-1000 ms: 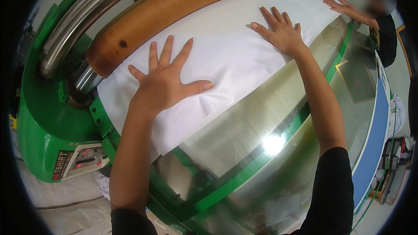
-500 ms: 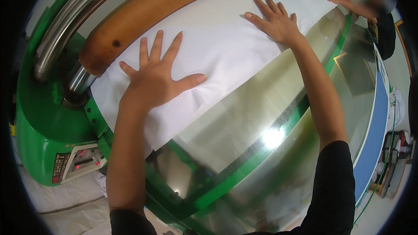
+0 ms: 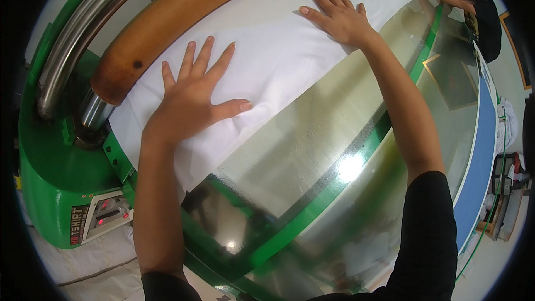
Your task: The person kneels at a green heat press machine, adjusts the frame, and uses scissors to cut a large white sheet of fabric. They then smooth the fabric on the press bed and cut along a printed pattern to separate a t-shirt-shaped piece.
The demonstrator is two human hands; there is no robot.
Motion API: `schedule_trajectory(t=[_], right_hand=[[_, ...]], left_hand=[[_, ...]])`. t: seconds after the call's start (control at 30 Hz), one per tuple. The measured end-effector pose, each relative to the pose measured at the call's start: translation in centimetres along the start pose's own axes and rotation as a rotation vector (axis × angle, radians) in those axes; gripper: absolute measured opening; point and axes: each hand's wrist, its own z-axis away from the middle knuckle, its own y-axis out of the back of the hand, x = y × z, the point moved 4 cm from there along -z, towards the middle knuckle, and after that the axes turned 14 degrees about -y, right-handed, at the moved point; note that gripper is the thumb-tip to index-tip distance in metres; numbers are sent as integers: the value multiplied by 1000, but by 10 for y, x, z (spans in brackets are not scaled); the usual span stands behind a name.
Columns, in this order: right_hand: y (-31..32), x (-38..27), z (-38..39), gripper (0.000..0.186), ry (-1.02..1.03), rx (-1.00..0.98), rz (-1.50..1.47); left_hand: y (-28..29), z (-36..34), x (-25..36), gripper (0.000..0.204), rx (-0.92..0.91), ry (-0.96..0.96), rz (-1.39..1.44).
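Observation:
A white fabric sheet (image 3: 267,50) lies along a brown-covered roller (image 3: 156,33), with wrinkles near my thumb on the left. My left hand (image 3: 186,97) rests open on the sheet, fingers spread toward the roller. Further up to the right, my right hand (image 3: 337,22) also lies open on it, fingers apart. The near edge of the sheet crosses a clear, glossy table surface (image 3: 295,145) in a green frame.
A co-worker (image 3: 479,28) at the top right has both hands at the sheet's far end. Steel bars (image 3: 72,50) and a green machine housing (image 3: 56,161) with a control panel (image 3: 106,217) stand left. A blue board (image 3: 476,167) runs along the right side.
Both my hands, still spread, have shifted upward and leftward in the view. The white sheet's near edge has moved the same way, showing more glossy surface. The co-worker's hands also appear higher.

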Motion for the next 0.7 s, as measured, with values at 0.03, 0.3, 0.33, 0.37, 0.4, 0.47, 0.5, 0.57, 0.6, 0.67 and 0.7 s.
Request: schedule_trajectory(t=[0.03, 0.3, 0.33, 0.37, 0.4, 0.47, 0.5, 0.57, 0.6, 0.67, 0.7], right_hand=[[-1, 1, 0, 94, -6, -3, -5], [-2, -1, -1, 105, 2, -7, 11], [-2, 0, -2, 106, -1, -7, 10], [-2, 0, -2, 107, -3, -7, 10], [-3, 0, -3, 107, -5, -4, 14], [-4, 0, -4, 107, -5, 1, 22], [-5, 0, -5, 108, -6, 0, 23], [-4, -1, -6, 108, -8, -4, 26], [-4, -1, -6, 108, -8, -12, 24], [-2, -1, -5, 108, -11, -26, 19], [-2, -1, -5, 108, -13, -24, 27]], left_hand=[[0, 0, 1, 104, -5, 1, -13], [2, 2, 5, 114, -128, 68, -40], [2, 2, 5, 115, -126, 67, -41], [1, 1, 4, 117, -125, 66, -43], [1, 1, 4, 118, -123, 66, -44], [2, 2, 5, 122, -134, 63, -61], [2, 3, 5, 124, -140, 62, -69], [3, 3, 6, 128, -147, 62, -59], [4, 3, 6, 130, -151, 62, -54], [3, 4, 8, 133, -165, 67, -48], [3, 4, 9, 134, -172, 69, -46]])
